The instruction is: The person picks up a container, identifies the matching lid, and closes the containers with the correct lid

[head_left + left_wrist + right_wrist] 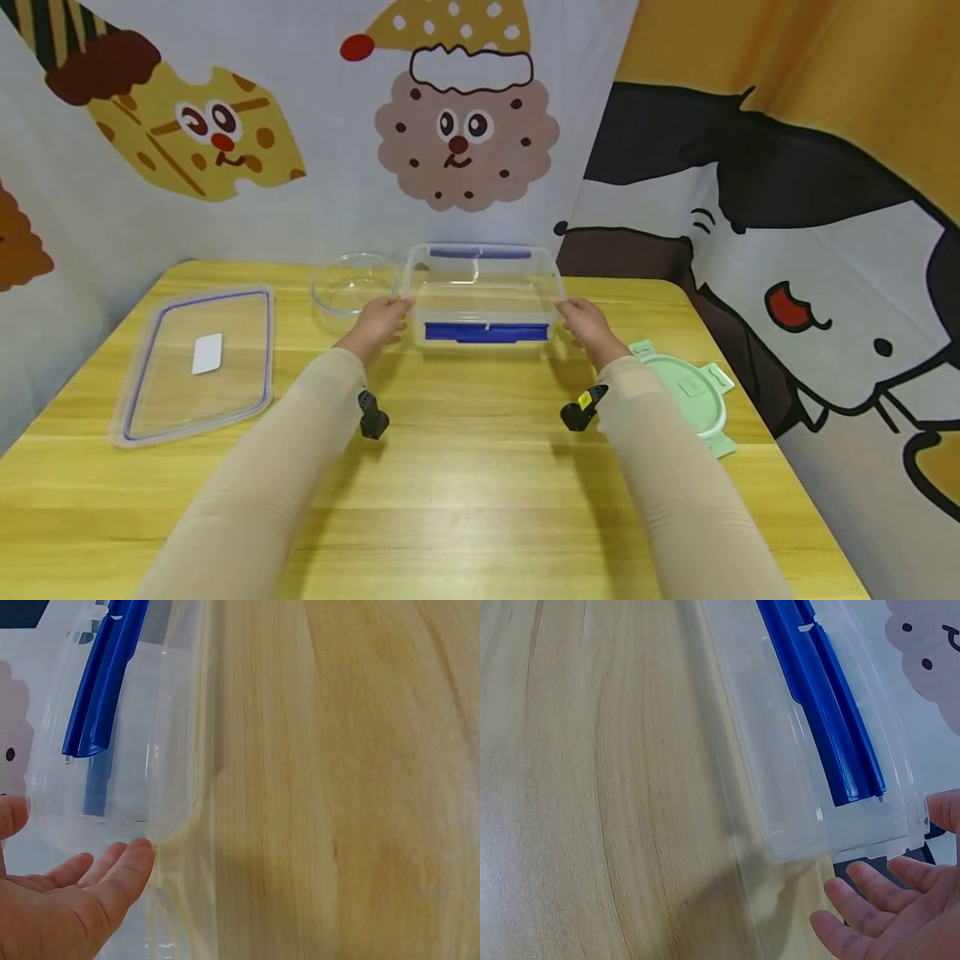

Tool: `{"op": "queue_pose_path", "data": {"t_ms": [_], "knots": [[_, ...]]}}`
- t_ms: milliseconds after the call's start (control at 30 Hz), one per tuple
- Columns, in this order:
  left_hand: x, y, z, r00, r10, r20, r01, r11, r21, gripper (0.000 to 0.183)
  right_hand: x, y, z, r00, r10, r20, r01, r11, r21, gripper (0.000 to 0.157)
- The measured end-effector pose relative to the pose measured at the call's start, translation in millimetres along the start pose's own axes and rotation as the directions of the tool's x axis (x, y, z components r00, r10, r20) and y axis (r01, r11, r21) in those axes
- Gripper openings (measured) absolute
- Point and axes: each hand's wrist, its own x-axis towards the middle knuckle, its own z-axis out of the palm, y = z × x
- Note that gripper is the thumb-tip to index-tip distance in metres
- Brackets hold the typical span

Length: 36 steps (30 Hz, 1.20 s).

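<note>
A clear rectangular food container [483, 296] with blue clip latches stands near the back edge of the table, its open top upward. At its left end my left hand [385, 321] grips the rim, thumb at the top edge and fingers against the outside of the end wall. My right hand [588, 329] holds the opposite end. In the right wrist view, the right thumb [945, 810] meets the rim, while the lower fingers [862, 907] spread loosely below the end wall. Both long latches hang beside the container's walls.
A round clear glass bowl [354, 285] sits just left of the container. Farther left lies a clear lid [243, 379] with a blue seal and a white card [207, 353] on it. A green round lid [686, 392] is partly behind the right sleeve. Printed curtains hang behind the table.
</note>
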Motion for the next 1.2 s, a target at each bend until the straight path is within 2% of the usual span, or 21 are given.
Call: {"op": "queue_pose_path", "data": {"t_ms": [700, 1200], "knots": [[0.0, 1.3, -0.2, 0.999, 0.006, 0.039, -0.005, 1.0, -0.028, 0.057, 4.2, 0.6, 3.2, 0.997, 0.037, -0.063, -0.031, 0.996, 0.084, 0.057], [-9.8, 5.8, 2.4, 0.997, 0.011, 0.078, -0.011, 1.0, 0.004, 0.056, -13.9, 2.7, -6.8, 0.997, -0.014, -0.073, 0.021, 0.995, 0.094, 0.06]]}}
